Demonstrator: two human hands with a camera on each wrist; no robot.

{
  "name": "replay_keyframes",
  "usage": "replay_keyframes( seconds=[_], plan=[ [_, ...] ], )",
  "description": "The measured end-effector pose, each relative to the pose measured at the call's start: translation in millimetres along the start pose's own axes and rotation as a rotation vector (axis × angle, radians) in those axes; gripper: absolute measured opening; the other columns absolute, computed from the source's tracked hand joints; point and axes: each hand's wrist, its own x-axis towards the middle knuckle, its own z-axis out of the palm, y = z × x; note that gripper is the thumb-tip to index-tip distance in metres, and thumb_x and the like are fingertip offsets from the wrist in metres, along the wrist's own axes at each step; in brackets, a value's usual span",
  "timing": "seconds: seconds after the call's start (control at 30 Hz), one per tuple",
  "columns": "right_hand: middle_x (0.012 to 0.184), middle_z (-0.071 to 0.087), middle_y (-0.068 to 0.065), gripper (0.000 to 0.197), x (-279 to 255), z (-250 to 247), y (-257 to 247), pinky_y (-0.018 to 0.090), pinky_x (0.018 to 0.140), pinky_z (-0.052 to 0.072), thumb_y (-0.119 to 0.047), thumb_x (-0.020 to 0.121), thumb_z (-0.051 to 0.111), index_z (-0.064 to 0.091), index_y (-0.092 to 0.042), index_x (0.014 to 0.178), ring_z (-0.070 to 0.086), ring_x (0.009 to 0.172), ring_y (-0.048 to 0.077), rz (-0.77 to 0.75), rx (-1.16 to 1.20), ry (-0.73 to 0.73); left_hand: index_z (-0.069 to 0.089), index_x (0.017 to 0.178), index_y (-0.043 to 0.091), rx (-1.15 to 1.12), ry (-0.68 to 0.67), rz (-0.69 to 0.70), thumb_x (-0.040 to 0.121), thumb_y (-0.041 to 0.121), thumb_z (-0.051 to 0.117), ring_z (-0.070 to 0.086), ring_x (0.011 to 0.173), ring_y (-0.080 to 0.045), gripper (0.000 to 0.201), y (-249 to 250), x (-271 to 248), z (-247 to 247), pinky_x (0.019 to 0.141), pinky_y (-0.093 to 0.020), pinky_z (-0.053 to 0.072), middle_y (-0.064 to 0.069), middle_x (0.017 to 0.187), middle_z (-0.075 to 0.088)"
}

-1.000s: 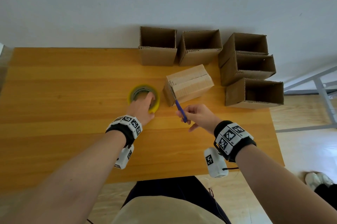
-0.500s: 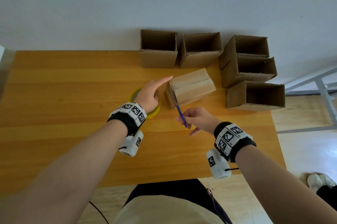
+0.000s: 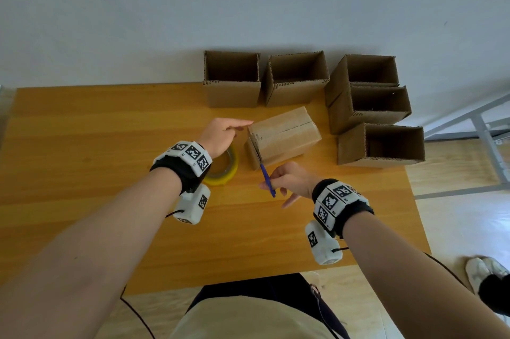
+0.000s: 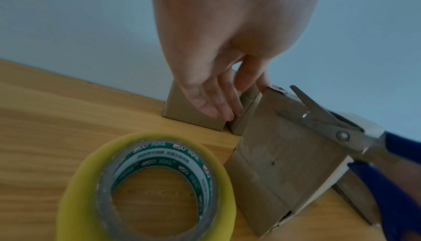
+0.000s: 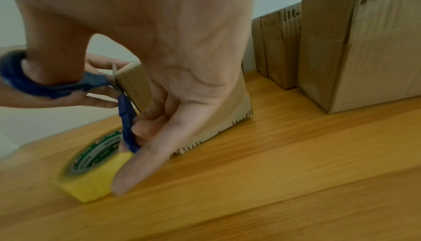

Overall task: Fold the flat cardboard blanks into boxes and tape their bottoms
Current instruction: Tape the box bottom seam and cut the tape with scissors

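Right hand (image 3: 292, 181) holds scissors (image 3: 266, 177) at box (image 3: 284, 136) edge

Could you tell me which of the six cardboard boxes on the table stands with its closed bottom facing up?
The box between the hands, beside the tape roll. Its flaps are closed on top, whereas the other five stand with open mouths upward.

Looks like a plain workroom or office: wooden table (image 3: 82, 162) shoved against a bare white wall (image 3: 248, 2), light wood floor (image 3: 455, 217), nothing homey.
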Motion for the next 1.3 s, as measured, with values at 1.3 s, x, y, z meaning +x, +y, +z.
replay_keyframes(
  seconds=[1.3],
  plan=[
    [0.101,0.065,0.005,0.016,28,14,49,0.032,0.066,0.05,-0.016,0.085,0.065,0.059,-0.017,0.1,0.061,0.082,0.024,-0.093,-0.544,0.394,0.045,0.136,0.016,0.118,-0.062,0.041,0.077,0.05,0.065,0.051,0.112,-0.011,0.071,32,17,15,0.096,-0.034,0.046,-0.002,0.132,0.053]
  ],
)
